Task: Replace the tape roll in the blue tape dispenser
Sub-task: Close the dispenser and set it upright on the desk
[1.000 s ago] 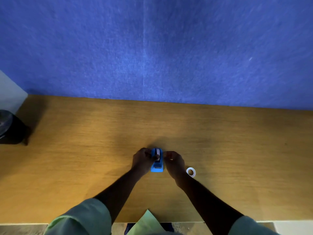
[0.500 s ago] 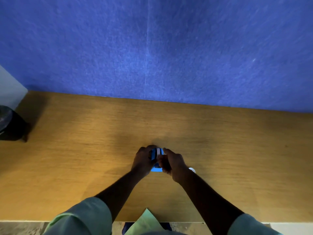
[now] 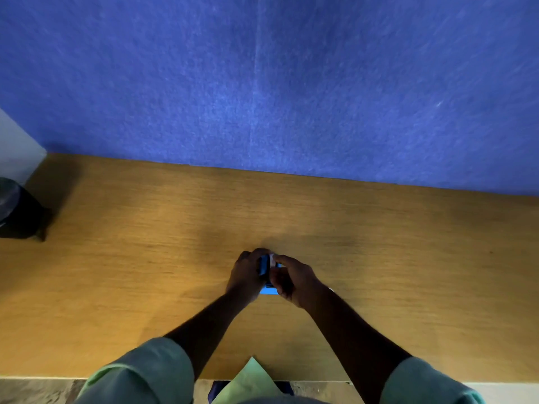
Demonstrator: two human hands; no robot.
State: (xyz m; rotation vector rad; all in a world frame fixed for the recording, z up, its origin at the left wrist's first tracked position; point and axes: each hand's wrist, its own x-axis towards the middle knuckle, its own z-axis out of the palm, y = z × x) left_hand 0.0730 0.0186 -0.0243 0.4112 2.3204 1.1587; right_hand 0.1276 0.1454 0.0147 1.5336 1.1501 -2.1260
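Far left edge of frame, mid-height: a dark round container (image 3: 16, 211) sat on the wooden counter (image 3: 131, 258), well apart from the work. Blue felt wall (image 3: 262, 83) filled the upper half.

Centre, slightly below middle: left hand (image 3: 246, 277) was wrapped round the left side of the blue tape dispenser (image 3: 264, 268), fingers curled and pressed vs its side wall, thumb side hidden, so it looked like a clamping hold. Dispenser stood on the counter betw both hands; only its left cheek & a strip of its near base showed. A pale bit at its top (image 3: 272, 258) was prob the tape roll, too small & blurred to be sure, can't tell if seated on the hub or half out.

Just right: right hand (image 3: 294, 279) lay over the dispenser's right side & top, index finger stretched toward the pale bit, other fingers curled under. Whether it pinched the roll or only touched it, can't tell. A tiny white edge peeked out by the right wrist (image 3: 331, 290), unidentifiable.

Bottom: green sleeves (image 3: 140, 371), green cloth corner at the counter's near edge.

Risks, as judgement: light dispenser could tip or skid if left hand eased off while right pulled up; roll could jam if lifted crooked; a loose tape end could stick to the fingers; cutter teeth at the near end could nick a finger
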